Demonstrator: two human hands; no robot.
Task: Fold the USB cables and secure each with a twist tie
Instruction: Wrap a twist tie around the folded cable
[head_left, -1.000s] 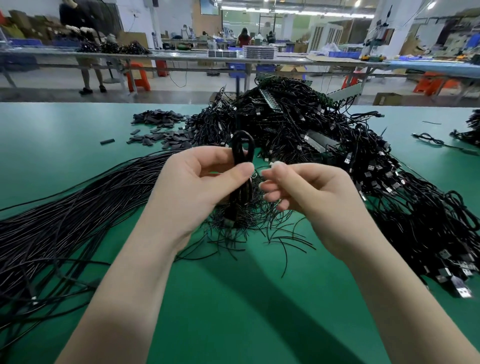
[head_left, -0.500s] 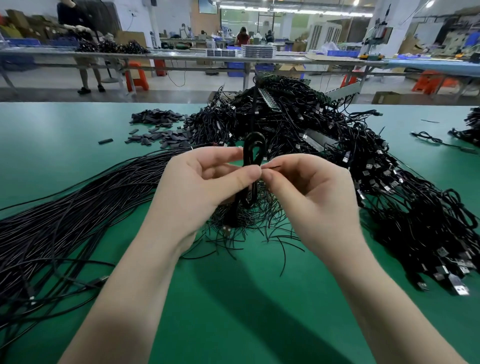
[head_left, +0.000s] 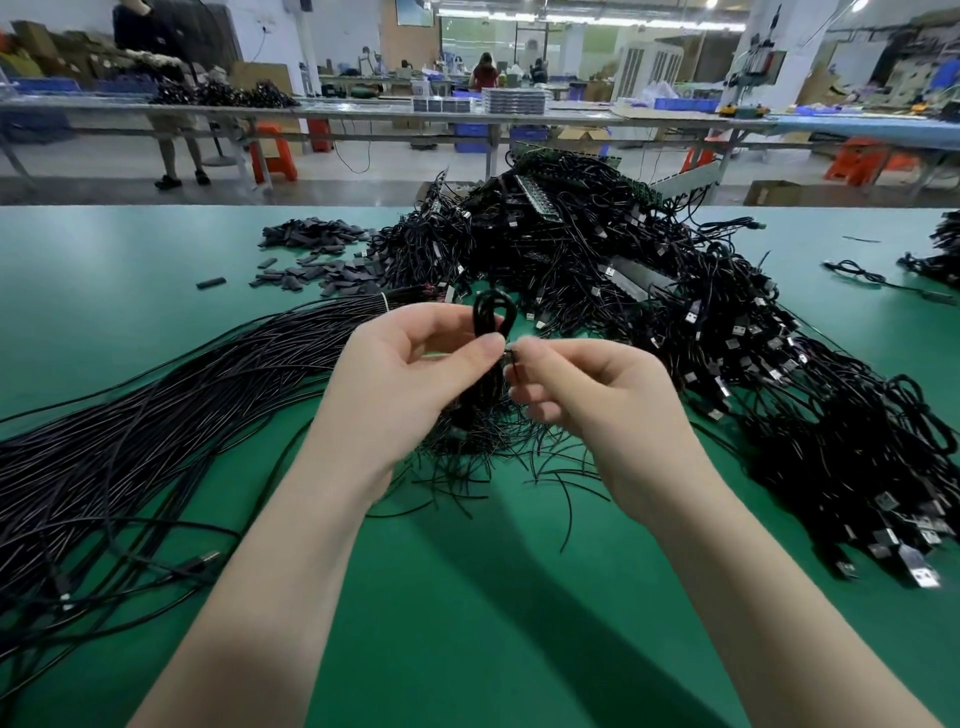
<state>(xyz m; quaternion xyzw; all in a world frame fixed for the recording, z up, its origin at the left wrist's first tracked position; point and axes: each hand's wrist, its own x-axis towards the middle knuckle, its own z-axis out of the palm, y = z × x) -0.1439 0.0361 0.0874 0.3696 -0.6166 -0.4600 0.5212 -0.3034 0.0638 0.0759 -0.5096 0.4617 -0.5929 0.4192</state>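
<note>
A folded USB cable (head_left: 493, 332) is held upright above the green table (head_left: 467, 597), its looped top standing clear over the fingers. It is gripped by the left hand (head_left: 410, 379), whose thumb is pressed against the bundle just below the loop while the other fingers are curled behind it. The right hand (head_left: 587, 389) is brought in close from the other side — its thumb and forefinger are pinched together at the middle of the bundle, right beside the left thumb. A twist tie (head_left: 511, 358) is seen there only as a small dark blurred bit at the fingertips; whether it is already wound round the cable cannot be told.

Under the hands a scatter of loose black ties (head_left: 498, 457) is spread on the table. To the left a long sheaf of straight black cables (head_left: 130, 441) is laid out, and behind and to the right a large tangled heap of cables (head_left: 649, 291) with silver plugs is piled. Farther back on the left, small dark flat pieces (head_left: 317, 254) are strewn — what they are cannot be made out.
</note>
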